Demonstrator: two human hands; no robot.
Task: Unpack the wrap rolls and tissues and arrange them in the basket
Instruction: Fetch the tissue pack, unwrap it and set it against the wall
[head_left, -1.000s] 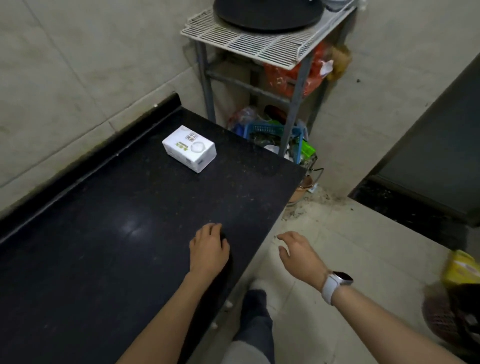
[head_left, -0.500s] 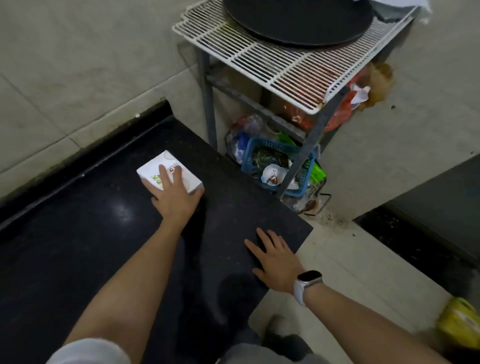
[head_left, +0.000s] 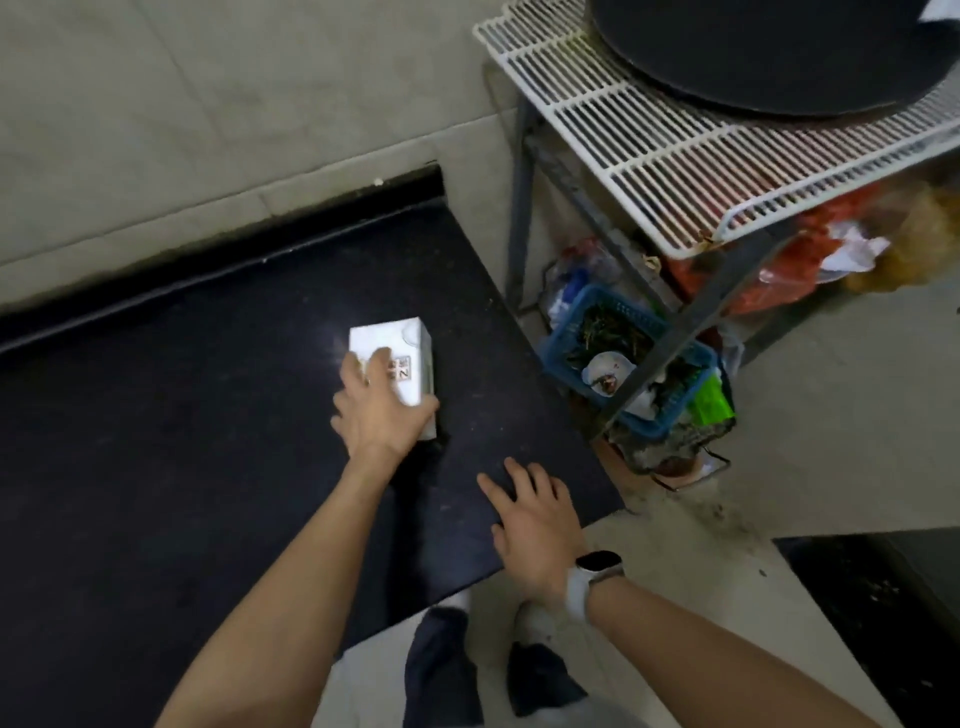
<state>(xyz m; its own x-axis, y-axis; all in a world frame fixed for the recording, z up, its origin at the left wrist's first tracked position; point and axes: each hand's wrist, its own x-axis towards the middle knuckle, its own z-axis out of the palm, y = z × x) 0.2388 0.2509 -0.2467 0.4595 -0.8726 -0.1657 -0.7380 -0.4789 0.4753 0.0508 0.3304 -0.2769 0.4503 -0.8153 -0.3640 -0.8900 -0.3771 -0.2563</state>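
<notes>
Fingers (head_left: 375, 361) of left hand (head_left: 378, 410) clamped over tissue box (head_left: 397, 358) on counter (head_left: 156, 441), box turned since earlier; right hand (head_left: 535, 519) flat, splayed. Blue basket (head_left: 631, 358) beside counter holding scraps.

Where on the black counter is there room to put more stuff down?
The black counter is bare left of the white box, out toward the wall, and behind the box too. It is crowded near the right corner: the left hand grips the box, and the right hand rests flat by the edge.
</notes>
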